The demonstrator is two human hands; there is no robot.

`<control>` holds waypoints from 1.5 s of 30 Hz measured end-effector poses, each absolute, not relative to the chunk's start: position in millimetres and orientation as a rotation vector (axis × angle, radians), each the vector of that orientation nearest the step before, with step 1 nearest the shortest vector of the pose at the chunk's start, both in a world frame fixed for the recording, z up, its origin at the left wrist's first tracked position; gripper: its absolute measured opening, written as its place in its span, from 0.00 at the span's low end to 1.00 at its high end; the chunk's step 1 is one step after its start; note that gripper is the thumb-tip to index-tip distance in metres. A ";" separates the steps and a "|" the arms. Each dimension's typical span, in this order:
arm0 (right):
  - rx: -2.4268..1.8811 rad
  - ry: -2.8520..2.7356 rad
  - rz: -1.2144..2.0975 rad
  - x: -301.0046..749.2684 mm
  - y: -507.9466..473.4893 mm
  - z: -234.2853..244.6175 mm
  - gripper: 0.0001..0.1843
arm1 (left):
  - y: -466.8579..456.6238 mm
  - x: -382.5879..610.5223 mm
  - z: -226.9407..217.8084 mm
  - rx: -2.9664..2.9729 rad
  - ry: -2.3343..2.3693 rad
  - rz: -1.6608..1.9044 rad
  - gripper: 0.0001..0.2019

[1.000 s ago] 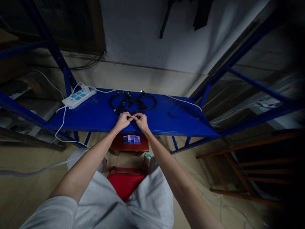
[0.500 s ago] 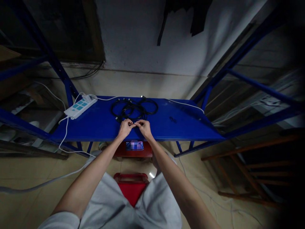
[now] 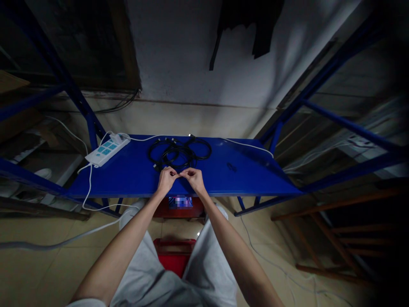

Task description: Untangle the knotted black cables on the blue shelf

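Your grip is a pinch in both hands: the left hand [image 3: 168, 179] and right hand [image 3: 194, 178] meet on your side of the cables [image 3: 191, 154], thumb and fingers drawn together in each. The tips seem to touch one another; whether something thin is held between them is too small to tell. Blue and largest, the table [image 3: 252, 179] spreads beneath the cables and out to both sides of them. Lower down, on your side of the cables, a red-brown stool [image 3: 159, 212] shows past the table's edge. The cables themselves lie just beyond your fingers, black, in several overlapping loops with their ends poking out. To their left sits a white power strip [image 3: 104, 157]; on the stool, nearer you than the cables, lies a phone [image 3: 180, 202]. Right of the cables is a small dark thing [image 3: 231, 167], too blurred to name. As for progress, the cables look already looped and laid together. Your fingertip work seems unfinished, judging by the joined pinches; how much is left cannot be told.
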State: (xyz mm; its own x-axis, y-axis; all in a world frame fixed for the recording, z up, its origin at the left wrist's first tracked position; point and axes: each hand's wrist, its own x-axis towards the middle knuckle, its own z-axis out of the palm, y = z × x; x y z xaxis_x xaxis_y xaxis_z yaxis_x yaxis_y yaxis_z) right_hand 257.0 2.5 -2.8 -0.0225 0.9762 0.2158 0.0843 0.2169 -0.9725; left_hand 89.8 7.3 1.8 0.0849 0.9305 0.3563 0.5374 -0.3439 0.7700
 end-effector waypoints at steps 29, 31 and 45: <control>-1.128 -1.666 0.790 259.0 -3.2 6.3 0.11 | -1.6 89.5 0.5 2.183 1.387 0.999 0.06; -1.138 -1.631 0.811 259.2 -3.7 7.9 0.13 | -0.9 88.6 1.9 2.151 1.373 1.007 0.07; -1.193 -1.698 0.658 255.7 -1.3 -0.8 0.10 | -4.7 88.2 5.4 1.952 1.229 1.205 0.06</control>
State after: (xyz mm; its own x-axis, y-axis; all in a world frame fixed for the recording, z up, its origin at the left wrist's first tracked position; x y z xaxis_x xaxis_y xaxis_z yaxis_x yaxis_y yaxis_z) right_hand 255.7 -1.3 -0.8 -0.0980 0.9192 0.3813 0.4226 0.3854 -0.8203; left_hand 88.2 -4.7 5.4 0.1872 0.8959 0.4029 0.4203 -0.4438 0.7915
